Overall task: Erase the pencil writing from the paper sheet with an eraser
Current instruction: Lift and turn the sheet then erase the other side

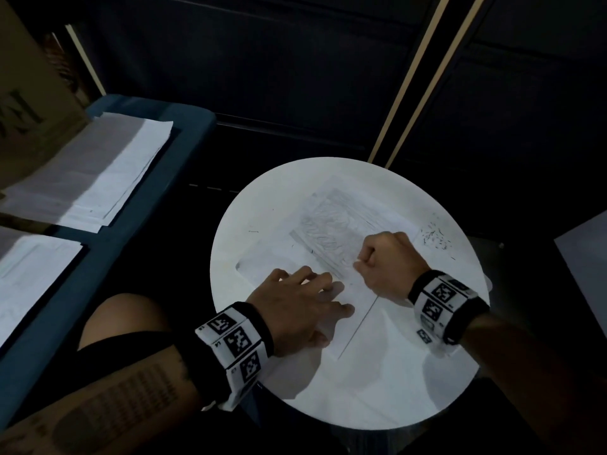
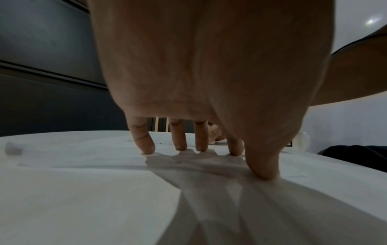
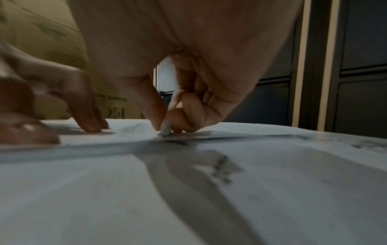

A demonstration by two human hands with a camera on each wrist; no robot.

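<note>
Table: round white tabletop (image 1: 377, 389), centre of the head view.
Paper: white paper sheet (image 1: 387, 224) with grey pencil scribbles lies flat on it, tilted.
Left hand: left hand (image 1: 300, 303) at 7 o'clock on the sheet, straight spread fingers (image 2: 144, 142) pressing it down.
Right hand: right hand (image 1: 389, 261) at 3 o'clock, fingers curled, pinching a small greyish eraser (image 3: 165, 128).
Eraser: tip touches the paper.
Crumbs: dark eraser crumbs (image 1: 435, 239) at 2 o'clock.
</note>
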